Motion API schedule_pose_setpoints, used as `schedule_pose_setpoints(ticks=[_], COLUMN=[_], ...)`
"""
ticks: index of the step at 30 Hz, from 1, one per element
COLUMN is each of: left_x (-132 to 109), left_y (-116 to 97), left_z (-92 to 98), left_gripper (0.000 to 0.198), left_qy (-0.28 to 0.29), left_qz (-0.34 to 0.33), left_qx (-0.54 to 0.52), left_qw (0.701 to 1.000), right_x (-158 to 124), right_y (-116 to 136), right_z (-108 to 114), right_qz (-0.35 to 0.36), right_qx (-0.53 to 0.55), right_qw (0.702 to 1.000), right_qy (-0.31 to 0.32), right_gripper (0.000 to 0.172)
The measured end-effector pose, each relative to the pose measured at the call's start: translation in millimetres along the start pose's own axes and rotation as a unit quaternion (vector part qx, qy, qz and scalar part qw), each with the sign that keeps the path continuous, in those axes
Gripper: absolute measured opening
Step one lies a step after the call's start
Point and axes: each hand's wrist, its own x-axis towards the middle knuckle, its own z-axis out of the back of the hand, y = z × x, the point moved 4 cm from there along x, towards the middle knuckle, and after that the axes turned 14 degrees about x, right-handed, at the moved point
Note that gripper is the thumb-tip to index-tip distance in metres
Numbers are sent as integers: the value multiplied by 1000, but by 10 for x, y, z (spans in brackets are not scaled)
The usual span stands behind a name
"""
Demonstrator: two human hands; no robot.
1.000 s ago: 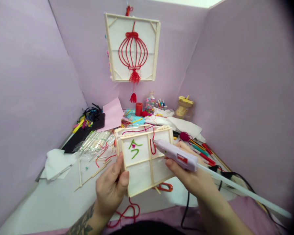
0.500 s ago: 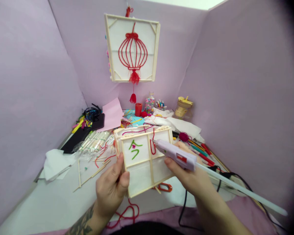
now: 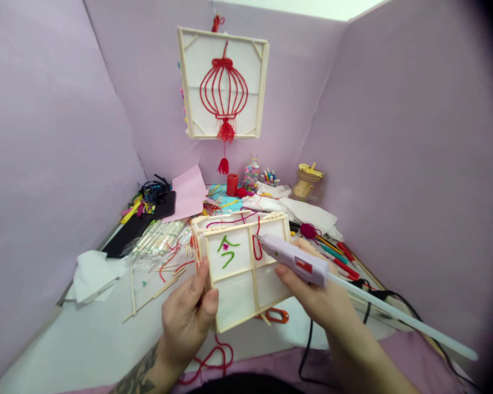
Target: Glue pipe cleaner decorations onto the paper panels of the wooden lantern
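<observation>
My left hand (image 3: 189,306) grips the left edge of a small box-shaped lantern (image 3: 234,301), made of pale wooden sticks and white paper panels. Its front is split into panes. The upper left pane carries a green yarn character (image 3: 228,259) with a magenta dot. In the upper right pane lies a red yarn outline (image 3: 258,253). My right hand (image 3: 312,290) is closed around a lilac glue gun (image 3: 298,259), whose nozzle tip is at the red yarn; whether it touches I cannot tell. A long glue stick (image 3: 402,313) sticks out of the gun's back.
A larger lantern (image 3: 222,123) with a red yarn design hangs behind. Bagged sticks (image 3: 160,236), a pink sheet (image 3: 189,191), a bead jar (image 3: 251,176) and a lidded cup (image 3: 306,183) stand or lie behind. Orange-handled scissors (image 3: 277,316) and a black cable (image 3: 306,350) are close by.
The nozzle stays by the red yarn, and both hands keep their grip. The view has shifted very slightly; otherwise almost nothing differs.
</observation>
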Motion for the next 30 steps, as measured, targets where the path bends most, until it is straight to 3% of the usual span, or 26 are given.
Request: schedule_pose_setpoints(ticks=[18,30], left_x=[-22,-13], left_y=[16,10], left_z=[-10,-5], left_gripper=[50,53], left_qy=[3,-5], left_qz=[-4,-5], left_qx=[17,0], left_qw=[1000,1000], right_x=[17,6], right_y=[19,-49], right_z=[4,2], right_qz=[19,-5], right_qx=[-17,-21], right_qw=[1000,1000], right_qy=[4,6], right_gripper=[21,27])
